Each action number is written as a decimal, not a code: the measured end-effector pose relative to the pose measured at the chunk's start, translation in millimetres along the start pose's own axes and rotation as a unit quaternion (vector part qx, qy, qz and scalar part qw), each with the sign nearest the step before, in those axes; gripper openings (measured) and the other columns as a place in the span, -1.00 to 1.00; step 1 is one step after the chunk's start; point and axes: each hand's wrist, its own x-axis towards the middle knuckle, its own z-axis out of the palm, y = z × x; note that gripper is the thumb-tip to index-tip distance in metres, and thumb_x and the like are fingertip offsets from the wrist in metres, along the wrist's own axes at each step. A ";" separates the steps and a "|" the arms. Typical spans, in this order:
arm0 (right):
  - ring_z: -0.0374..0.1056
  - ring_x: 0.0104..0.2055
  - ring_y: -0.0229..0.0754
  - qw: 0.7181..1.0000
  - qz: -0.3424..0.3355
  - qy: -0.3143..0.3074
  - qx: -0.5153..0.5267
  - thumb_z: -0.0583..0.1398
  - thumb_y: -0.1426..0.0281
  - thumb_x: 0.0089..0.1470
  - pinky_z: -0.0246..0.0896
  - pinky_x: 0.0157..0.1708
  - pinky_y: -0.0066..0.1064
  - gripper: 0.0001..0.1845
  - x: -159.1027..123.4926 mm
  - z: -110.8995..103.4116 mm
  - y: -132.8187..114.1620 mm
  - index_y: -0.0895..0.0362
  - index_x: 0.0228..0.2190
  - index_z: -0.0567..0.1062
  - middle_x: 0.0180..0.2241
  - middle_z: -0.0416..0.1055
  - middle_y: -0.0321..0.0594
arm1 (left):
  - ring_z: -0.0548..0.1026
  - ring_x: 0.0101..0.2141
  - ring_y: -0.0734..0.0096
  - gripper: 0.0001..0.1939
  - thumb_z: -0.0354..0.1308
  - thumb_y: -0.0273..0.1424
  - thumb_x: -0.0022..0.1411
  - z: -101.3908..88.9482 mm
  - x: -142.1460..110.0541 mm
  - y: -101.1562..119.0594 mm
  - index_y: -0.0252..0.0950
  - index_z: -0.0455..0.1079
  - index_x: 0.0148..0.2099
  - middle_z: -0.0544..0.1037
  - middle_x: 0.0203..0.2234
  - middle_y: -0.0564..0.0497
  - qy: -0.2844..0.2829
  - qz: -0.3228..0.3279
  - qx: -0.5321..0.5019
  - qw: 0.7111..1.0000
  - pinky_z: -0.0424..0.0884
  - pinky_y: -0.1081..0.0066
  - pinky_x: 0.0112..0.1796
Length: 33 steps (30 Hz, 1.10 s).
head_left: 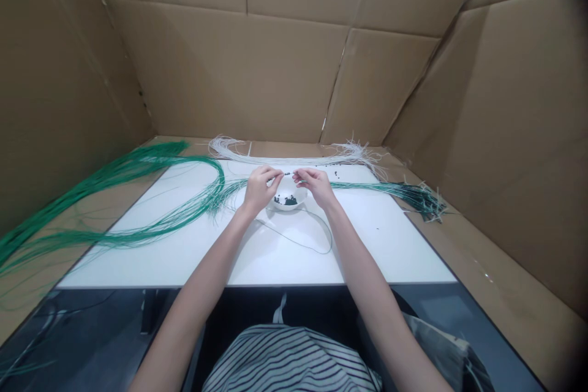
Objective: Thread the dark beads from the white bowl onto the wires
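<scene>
Black-and-white striped top (289, 361) at the near edge of this head-worn view, with a dark glossy panel (92, 324) just beyond it. Tan corrugated cardboard walls (229, 73) rise along the far side and both flanks, above a tan cardboard surface (500, 282) bearing a white rectangular board (390, 251). A long bundle of green strands (114, 196) sweeps in from the left and curves onto the board; a dark green tuft (413, 193) lies at the right. A bundle of white strands (285, 159) arcs along the far side. At centre sits a shallow white bowl (294, 207) holding small dark beads (285, 200).

Both bare forearms reach forward, with the left hand (260, 190) and right hand (315, 187) raised over the bowl, close but apart. Their fingertips (274, 175) form narrow pinches, apparently on a fine dark strand (316, 244) that loops across the board; the exact hold is too small to tell. Risk: a loosened pinch could drop beads, and a snagged loop could tangle.
</scene>
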 end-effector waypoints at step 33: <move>0.28 -0.46 -0.32 0.999 -0.032 -0.011 -0.038 0.22 0.17 -0.20 0.21 -0.46 -0.47 -0.70 -0.1 -2.4 1.9 0.14 -0.47 0.53 -0.49 0.42 -0.22 | 0.36 -0.40 0.42 -0.79 0.00 -0.31 0.17 0.4 -0.7 2.9 -0.26 0.43 -0.34 0.45 -0.49 0.01 -0.003 0.014 0.013 1.000 0.26 0.42 -0.31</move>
